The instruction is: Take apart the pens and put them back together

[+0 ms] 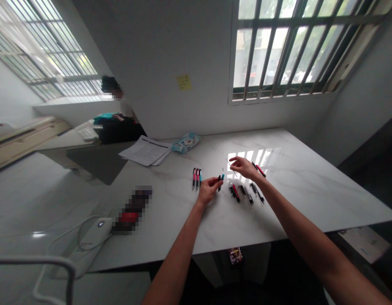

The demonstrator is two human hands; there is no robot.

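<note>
My left hand [209, 188] is closed on a small teal and black pen barrel [221, 179], held just above the white marble table [310, 186]. Pinched in my right hand [244, 166] is a thin pen refill [230, 166] that sticks out to the left, close to the barrel's tip. Three assembled pens [196, 176], red and teal, lie side by side to the left of my left hand. Several loose pen parts [247, 192], black and red, are scattered below my right forearm, and a red pen [260, 170] lies right of my right hand.
A stack of papers [146, 151] and a blue wipes packet [185, 142] lie at the table's far left. A white device with a cable [93, 231] and a blurred dark object [133, 209] sit near the left front edge. Another person [115, 111] sits at a far desk.
</note>
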